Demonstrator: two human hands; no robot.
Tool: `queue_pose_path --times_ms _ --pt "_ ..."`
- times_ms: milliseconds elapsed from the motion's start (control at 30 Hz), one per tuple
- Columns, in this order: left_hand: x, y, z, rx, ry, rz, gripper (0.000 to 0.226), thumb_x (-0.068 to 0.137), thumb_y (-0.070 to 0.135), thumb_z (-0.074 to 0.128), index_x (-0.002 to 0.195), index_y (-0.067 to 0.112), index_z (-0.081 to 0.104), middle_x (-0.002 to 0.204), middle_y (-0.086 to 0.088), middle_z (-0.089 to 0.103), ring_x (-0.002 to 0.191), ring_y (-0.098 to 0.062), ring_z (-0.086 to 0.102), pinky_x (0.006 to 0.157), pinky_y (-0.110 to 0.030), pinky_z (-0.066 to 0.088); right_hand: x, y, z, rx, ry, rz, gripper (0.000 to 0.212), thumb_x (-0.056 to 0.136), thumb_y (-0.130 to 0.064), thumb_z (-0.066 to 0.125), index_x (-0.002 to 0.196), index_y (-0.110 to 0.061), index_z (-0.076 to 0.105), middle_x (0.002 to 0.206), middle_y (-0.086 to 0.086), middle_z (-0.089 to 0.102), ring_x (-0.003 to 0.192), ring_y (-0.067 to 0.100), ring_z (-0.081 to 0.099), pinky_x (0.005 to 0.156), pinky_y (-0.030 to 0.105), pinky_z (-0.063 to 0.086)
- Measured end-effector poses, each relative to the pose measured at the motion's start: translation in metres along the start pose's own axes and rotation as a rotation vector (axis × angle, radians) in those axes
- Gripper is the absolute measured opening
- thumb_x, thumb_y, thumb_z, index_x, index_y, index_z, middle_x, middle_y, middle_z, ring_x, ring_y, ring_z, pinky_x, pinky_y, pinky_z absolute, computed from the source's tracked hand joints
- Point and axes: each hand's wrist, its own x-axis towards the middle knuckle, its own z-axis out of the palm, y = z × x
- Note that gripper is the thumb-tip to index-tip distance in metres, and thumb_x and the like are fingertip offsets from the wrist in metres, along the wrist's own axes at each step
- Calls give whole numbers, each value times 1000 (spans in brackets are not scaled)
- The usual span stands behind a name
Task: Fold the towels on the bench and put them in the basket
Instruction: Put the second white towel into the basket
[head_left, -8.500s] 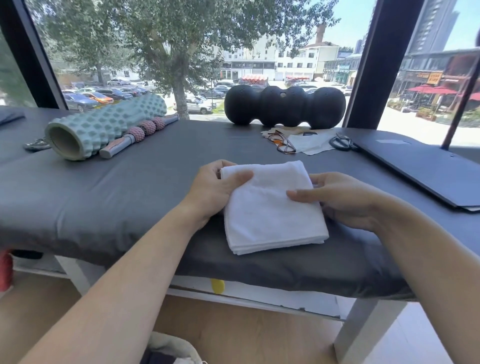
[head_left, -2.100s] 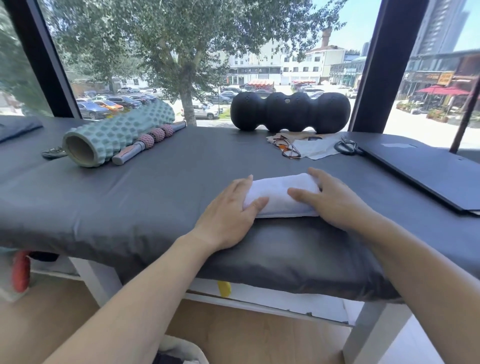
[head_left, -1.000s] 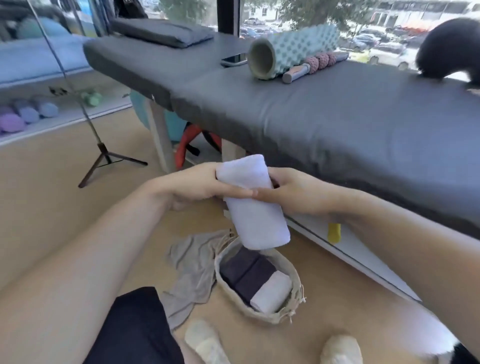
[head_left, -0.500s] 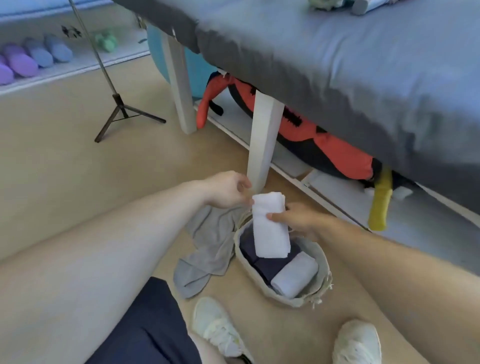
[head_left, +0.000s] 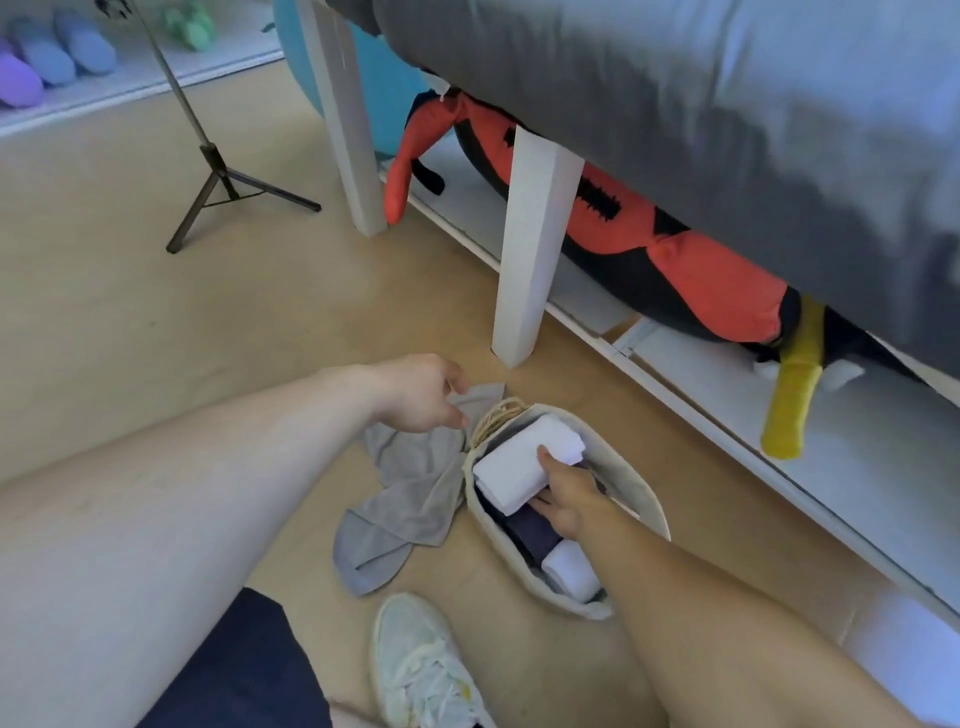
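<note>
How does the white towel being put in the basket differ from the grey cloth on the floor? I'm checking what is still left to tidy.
The white towel is folded into a neat block; the grey cloth lies crumpled and spread out. The white towel is inside the basket, held by the right hand; the grey cloth is on the floor beside the basket, with the left hand just above one end, not plainly gripping it. Both are soft fabric.

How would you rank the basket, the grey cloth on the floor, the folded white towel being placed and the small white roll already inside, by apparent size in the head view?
1. Basket and grey cloth: similar, not ranked.
2. Folded white towel, held by the right hand.
3. Small white roll, partly hidden by the forearm.
</note>
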Motion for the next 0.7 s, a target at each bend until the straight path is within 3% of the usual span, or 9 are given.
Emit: queue_pose_path --times_ms 200,300,400,467,567,700 --pt "6 -1 4 26 -25 -16 59 93 44 67 144 20 50 147 -4 51 129 -25 52 106 -34 44 19 4 2 -140 67 -53 70 90 -40 72 145 -7 44 133 14 58 115 32 61 94 44 57" --pt "6 0 2 26 -25 -13 60 93 45 66 145 20 48 150 -4 48 132 -25 50 106 -35 43 11 5 3 -627 312 -245 92 85 -53 72 152 -7 29 146 16 45 131 36 47 102 42 44" --pt "6 2 2 27 -17 -11 60 94 44 66 146 21 47 153 -4 45 135 -26 48 107 -35 42 -6 14 -3 -1102 486 -648 92 91 -67 52 159 -17 16 163 8 22 149 29 22 118 44 24" --pt "7 2 2 26 -14 -12 60 93 45 66 145 22 48 154 -4 45 135 -25 47 107 -34 42 -9 21 -7 -1357 420 -824 84 96 -70 34 161 -22 12 168 2 11 154 24 8 124 40 9" --pt "6 1 2 15 -13 -15 59 93 45 66 145 22 48 154 -4 44 135 -25 47 106 -33 42 -3 32 -9 -1541 315 -882 91 94 -76 21 162 -19 2 169 1 -5 155 22 -10 124 36 -11" --pt "5 -3 2 12 -19 -29 59 94 44 65 146 22 48 154 -4 44 134 -25 48 107 -34 42 9 37 -12 -1567 176 -676 107 81 -85 14 160 -17 -11 168 3 -16 153 22 -20 126 40 -4"
